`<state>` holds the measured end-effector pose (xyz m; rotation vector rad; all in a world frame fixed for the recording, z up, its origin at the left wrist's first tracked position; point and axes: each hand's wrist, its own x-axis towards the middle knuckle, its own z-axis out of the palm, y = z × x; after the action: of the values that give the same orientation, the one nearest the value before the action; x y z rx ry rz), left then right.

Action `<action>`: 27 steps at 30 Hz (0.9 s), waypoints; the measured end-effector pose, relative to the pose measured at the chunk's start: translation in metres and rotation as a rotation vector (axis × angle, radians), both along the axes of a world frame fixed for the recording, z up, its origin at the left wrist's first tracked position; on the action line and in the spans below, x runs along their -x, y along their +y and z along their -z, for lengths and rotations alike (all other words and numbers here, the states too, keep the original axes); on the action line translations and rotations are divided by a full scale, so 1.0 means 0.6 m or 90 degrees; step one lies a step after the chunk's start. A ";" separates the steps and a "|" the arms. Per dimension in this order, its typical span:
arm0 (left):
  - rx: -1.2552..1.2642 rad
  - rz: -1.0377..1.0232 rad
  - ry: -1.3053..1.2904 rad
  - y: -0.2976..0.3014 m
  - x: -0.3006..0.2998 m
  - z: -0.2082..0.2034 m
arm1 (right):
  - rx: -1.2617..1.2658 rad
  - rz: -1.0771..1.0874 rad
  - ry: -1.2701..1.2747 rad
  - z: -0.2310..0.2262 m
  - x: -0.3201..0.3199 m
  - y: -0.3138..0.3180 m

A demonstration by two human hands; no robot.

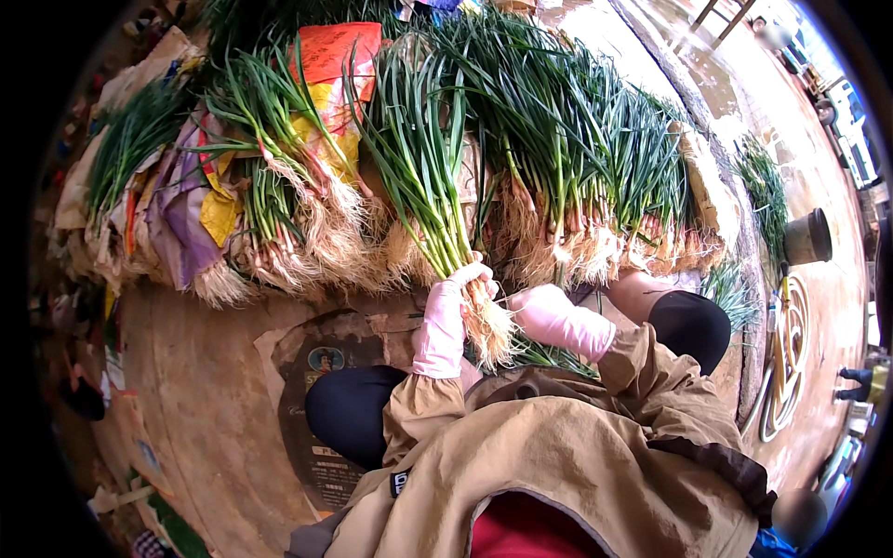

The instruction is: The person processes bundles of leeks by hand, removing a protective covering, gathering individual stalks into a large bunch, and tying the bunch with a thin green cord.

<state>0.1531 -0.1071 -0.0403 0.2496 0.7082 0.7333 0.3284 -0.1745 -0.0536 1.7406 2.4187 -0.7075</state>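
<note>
My left hand, in a pink glove, is closed round the lower stems of a bunch of green garlic. Its long leaves point away from me, and its pale roots hang toward my lap. Close by on the right is my right hand, also gloved in pink, its fingertips turned in toward the roots. Those fingers are curled, and whatever they may pinch is too small to make out. More green garlic lies in a thick row beyond both hands, roots toward me.
A red and yellow sack and a purple sack lie among the bunches. A flattened dark sack is on the ground by my left knee. To the right are a dark bucket, a coiled hose and a kerb.
</note>
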 end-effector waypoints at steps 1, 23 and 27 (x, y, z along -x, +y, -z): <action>-0.002 0.014 -0.035 0.001 -0.002 0.001 | 0.200 -0.095 -0.105 0.018 0.000 -0.029; -0.050 0.089 -0.034 0.002 0.016 0.010 | 0.291 0.609 0.699 0.169 -0.002 -0.054; -0.014 0.080 -0.014 -0.007 0.015 -0.025 | 0.227 0.515 0.833 -0.001 -0.048 0.041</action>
<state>0.1443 -0.1113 -0.0255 0.3037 0.6583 0.6237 0.3570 -0.1502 -0.0530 2.4305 1.4951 -2.8438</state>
